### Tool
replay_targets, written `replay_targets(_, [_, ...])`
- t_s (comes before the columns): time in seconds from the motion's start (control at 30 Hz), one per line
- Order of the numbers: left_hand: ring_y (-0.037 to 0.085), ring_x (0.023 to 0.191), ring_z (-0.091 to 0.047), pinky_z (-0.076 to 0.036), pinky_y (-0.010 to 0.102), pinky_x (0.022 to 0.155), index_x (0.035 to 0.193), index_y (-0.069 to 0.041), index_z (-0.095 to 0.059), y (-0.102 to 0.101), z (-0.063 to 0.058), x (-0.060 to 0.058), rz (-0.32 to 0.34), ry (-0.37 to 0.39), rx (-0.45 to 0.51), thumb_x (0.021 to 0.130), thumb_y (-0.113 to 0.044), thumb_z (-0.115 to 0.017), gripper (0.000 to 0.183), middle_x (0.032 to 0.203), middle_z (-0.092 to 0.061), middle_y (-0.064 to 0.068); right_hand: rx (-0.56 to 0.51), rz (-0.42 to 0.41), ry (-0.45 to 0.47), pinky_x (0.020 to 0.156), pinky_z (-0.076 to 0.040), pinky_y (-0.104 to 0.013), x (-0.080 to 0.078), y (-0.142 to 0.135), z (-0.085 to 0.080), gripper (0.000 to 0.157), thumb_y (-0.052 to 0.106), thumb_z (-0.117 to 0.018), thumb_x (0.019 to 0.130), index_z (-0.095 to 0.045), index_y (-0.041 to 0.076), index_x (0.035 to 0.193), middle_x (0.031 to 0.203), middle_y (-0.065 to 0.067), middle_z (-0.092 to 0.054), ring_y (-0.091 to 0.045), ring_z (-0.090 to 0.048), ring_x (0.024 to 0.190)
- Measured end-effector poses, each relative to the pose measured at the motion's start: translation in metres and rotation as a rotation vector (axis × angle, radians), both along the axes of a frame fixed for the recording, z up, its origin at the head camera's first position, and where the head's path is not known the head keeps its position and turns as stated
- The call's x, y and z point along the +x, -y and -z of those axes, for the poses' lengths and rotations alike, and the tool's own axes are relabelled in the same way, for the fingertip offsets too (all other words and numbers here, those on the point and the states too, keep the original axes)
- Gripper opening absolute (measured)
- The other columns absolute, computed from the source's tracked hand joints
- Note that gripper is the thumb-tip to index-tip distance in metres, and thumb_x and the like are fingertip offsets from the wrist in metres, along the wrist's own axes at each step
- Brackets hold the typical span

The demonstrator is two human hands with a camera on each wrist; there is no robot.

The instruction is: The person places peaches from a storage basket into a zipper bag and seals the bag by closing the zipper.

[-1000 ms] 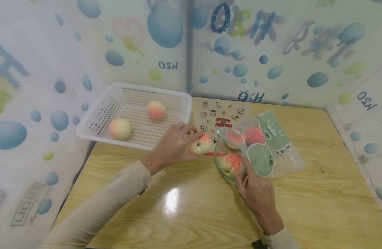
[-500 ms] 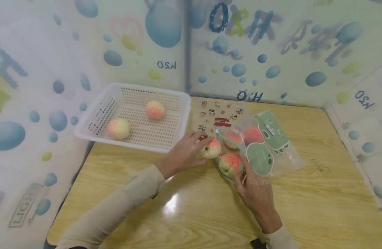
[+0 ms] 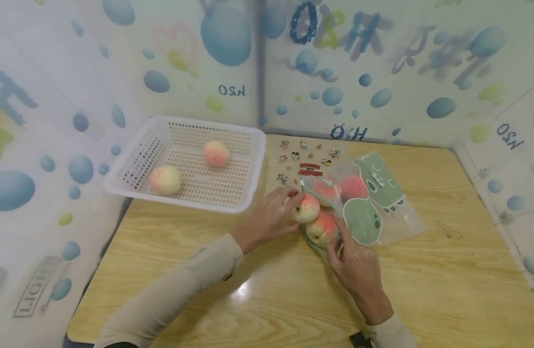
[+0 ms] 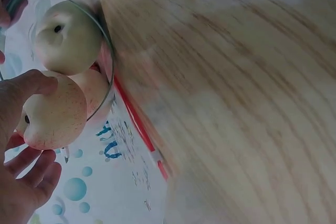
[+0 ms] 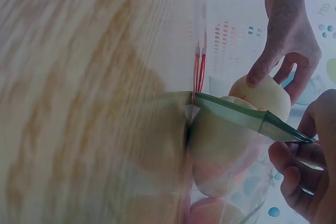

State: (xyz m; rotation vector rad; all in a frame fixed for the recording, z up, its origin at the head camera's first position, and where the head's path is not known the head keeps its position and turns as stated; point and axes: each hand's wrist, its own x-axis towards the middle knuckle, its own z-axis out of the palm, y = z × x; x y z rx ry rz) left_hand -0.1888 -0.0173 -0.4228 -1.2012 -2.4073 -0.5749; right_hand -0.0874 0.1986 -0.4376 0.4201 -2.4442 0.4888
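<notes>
My left hand grips a peach between thumb and fingers at the mouth of a clear zip bag printed with a green dinosaur. In the left wrist view this peach sits at the bag's green-edged opening. My right hand pinches the green rim of the bag and keeps its mouth apart. Just inside the opening lies another peach. Deeper in the bag are more peaches, one of them a pinker peach, seen through the plastic.
A white perforated basket stands at the back left, holding a peach and a second peach. Behind the dinosaur bag lies a flat clear bag with cartoon prints and a red zip. Patterned walls enclose the wooden table.
My left hand has carried its peach rightward from beside the basket to the bag's mouth, close against the peach there. My right hand has stayed at the bag's rim.
</notes>
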Motion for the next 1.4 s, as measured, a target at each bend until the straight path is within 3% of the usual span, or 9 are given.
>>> replay_targets(0.33, [0.020, 0.106, -0.048, -0.035, 0.026, 0.094, 0.124, -0.001, -0.049, -0.012, 0.003, 0.001, -0.021, 0.004, 0.058, 0.068, -0.029, -0.074, 0.068, 0.116, -0.049, 0.011, -0.005, -0.010, -0.016, 0.032, -0.028, -0.021, -0.001, 0.000, 0.000, 0.050, 0.021, -0.048, 0.080, -0.050, 0.005, 0.127, 0.058, 0.003, -0.052, -0.003, -0.037, 0.040])
replay_targets(0.67, [0.017, 0.108, -0.046, -0.032, 0.020, 0.095, 0.113, -0.002, -0.046, -0.026, 0.009, 0.006, -0.049, 0.115, 0.089, 0.071, -0.027, -0.075, 0.057, 0.117, -0.046, 0.010, -0.020, -0.020, -0.048, 0.031, -0.027, -0.021, -0.002, 0.000, 0.000, 0.049, 0.020, -0.046, 0.080, -0.051, 0.004, 0.126, 0.054, 0.002, -0.051, -0.003, -0.038, 0.039])
replay_targets(1.0, [0.022, 0.114, -0.044, -0.029, 0.022, 0.098, 0.118, 0.001, -0.046, -0.034, 0.016, 0.008, -0.053, 0.130, 0.088, 0.077, -0.018, -0.067, 0.050, 0.123, -0.045, 0.015, -0.042, -0.020, -0.068, 0.031, -0.028, -0.023, -0.003, 0.001, 0.001, 0.047, 0.021, -0.046, 0.081, -0.052, 0.004, 0.125, 0.054, 0.001, -0.051, -0.005, -0.041, 0.040])
replay_targets(1.23, [0.026, 0.120, -0.039, -0.026, 0.027, 0.102, 0.130, 0.001, -0.040, -0.040, 0.016, 0.015, -0.003, 0.120, 0.066, 0.080, -0.013, -0.061, 0.056, 0.133, -0.038, 0.019, -0.041, -0.019, -0.081, 0.031, -0.029, -0.026, -0.002, 0.001, 0.001, 0.046, 0.019, -0.048, 0.081, -0.053, 0.003, 0.123, 0.055, 0.000, -0.051, -0.007, -0.042, 0.041])
replay_targets(1.4, [0.025, 0.124, -0.034, -0.026, 0.031, 0.102, 0.136, 0.001, -0.033, -0.045, 0.018, 0.020, 0.056, 0.066, 0.041, 0.077, -0.012, -0.060, 0.066, 0.139, -0.030, 0.017, -0.027, -0.021, -0.079, 0.031, -0.029, -0.024, -0.002, 0.000, 0.001, 0.046, 0.019, -0.046, 0.080, -0.053, 0.001, 0.122, 0.056, -0.001, -0.051, -0.007, -0.041, 0.041])
